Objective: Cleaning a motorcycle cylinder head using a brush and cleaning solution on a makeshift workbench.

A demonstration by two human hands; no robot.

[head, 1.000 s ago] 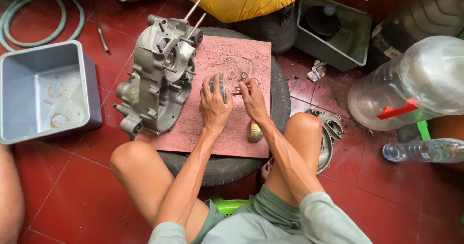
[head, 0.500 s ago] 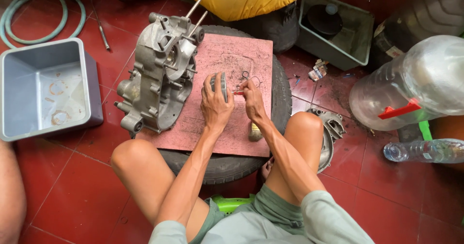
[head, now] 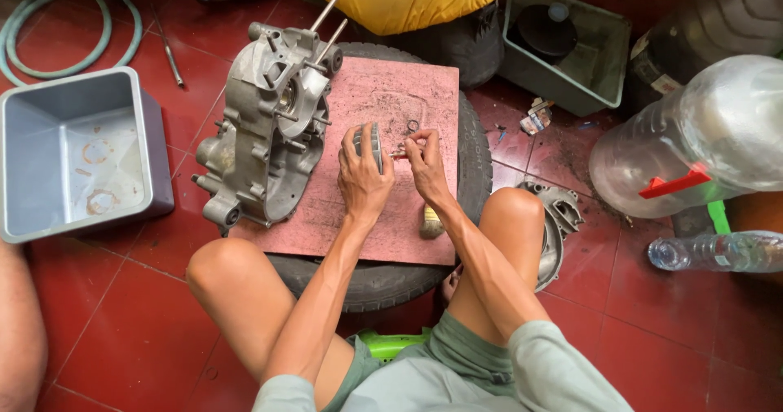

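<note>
The left hand (head: 364, 185) holds a round grey metal part (head: 369, 145) upright on the pink board (head: 408, 94). The right hand (head: 426, 163), just beside it, pinches a small thin tool (head: 398, 156) that points left at the part. A grey engine case (head: 265, 130) lies to the left. A clear jug (head: 701, 135) with a red handle lies far right.

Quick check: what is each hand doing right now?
Left hand: closed on a round grey metal part.
Right hand: pinching a small red-handled tool.

Grey tub (head: 73, 155), green hose (head: 57, 28), big clear jug (head: 701, 135), water bottle (head: 718, 251)
</note>
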